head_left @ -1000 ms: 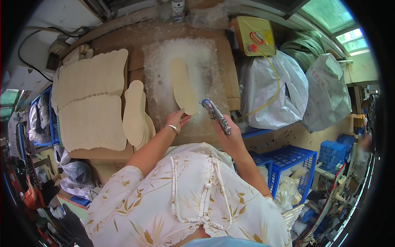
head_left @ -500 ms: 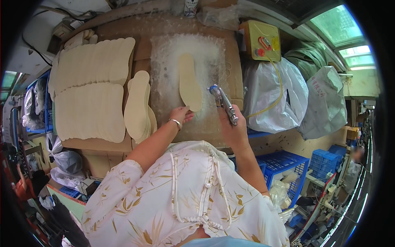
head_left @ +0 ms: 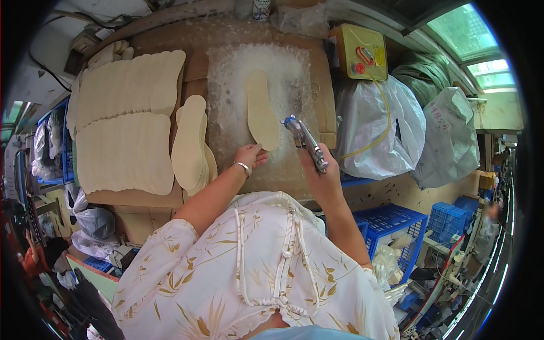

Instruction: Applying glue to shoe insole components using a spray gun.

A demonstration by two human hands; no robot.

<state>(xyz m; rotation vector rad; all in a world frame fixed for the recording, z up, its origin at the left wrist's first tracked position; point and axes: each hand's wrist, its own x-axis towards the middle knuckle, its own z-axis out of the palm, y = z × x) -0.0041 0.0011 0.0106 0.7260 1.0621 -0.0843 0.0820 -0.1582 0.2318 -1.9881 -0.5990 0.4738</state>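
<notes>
A single cream insole [head_left: 261,110] lies lengthwise on a whitish, residue-covered patch [head_left: 226,73] of the cardboard-topped table. My left hand [head_left: 251,156] pinches the near end of that insole between thumb and fingers. To its right, my right hand [head_left: 321,170] is wrapped round a metal spray gun [head_left: 303,141] with a blue front end, its nozzle pointing up and left toward the insole without touching it. Left of my left hand is a small stack of insoles [head_left: 190,141]. Farther left, many overlapping insoles [head_left: 127,119] are laid out in two rows.
A yellow can [head_left: 357,51] with a red cap and yellowish hose [head_left: 388,122] stands at the far right beside white plastic bags [head_left: 379,136]. A spray can [head_left: 262,9] is at the back. Blue crates [head_left: 391,224] stand below the table at right.
Almost nothing differs. The spray gun and my right hand have shifted very slightly; my left hand stays on the insole's near end.
</notes>
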